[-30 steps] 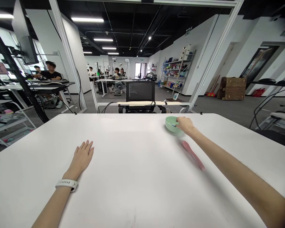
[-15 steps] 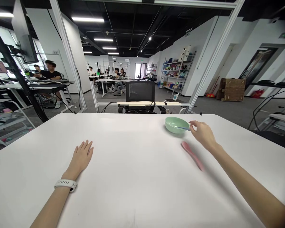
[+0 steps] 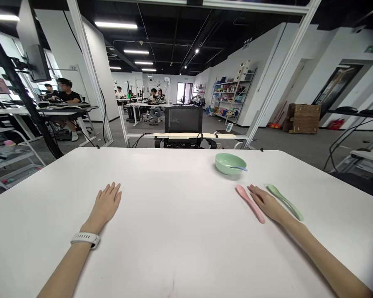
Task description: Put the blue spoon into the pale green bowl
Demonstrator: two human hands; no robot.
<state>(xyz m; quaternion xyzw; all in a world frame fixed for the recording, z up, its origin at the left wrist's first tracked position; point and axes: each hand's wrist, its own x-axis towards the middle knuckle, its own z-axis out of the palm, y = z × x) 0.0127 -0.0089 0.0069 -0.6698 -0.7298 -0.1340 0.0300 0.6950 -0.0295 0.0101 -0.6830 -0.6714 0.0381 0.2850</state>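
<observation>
A light green bowl point(image 3: 225, 166) stands towards the far right of the table. A blue-handled utensil, likely a spoon point(image 3: 243, 169), leans in it with its handle over the right rim. Nearer to me lies a pink spoon point(image 3: 250, 203), and a green spoon point(image 3: 286, 201) rests further right. Between those two spoons, my right hand point(image 3: 265, 203) lies low on the tabletop, fingers stretched forward and holding nothing. My left hand point(image 3: 107, 203), with a white band on its wrist, is flat on the left side of the table, fingers spread and away from every object.
The white table point(image 3: 161, 231) fills the foreground. Past its far edge stand a black mesh chair point(image 3: 183, 119) and a metal frame point(image 3: 275, 82). A monitor point(image 3: 34, 45) hangs at the left. Several people sit at desks in the background.
My right hand has left the utensil's handle at the bowl and come down towards me, between the spoons. The green spoon, earlier hidden, now shows. My left hand has stayed put.
</observation>
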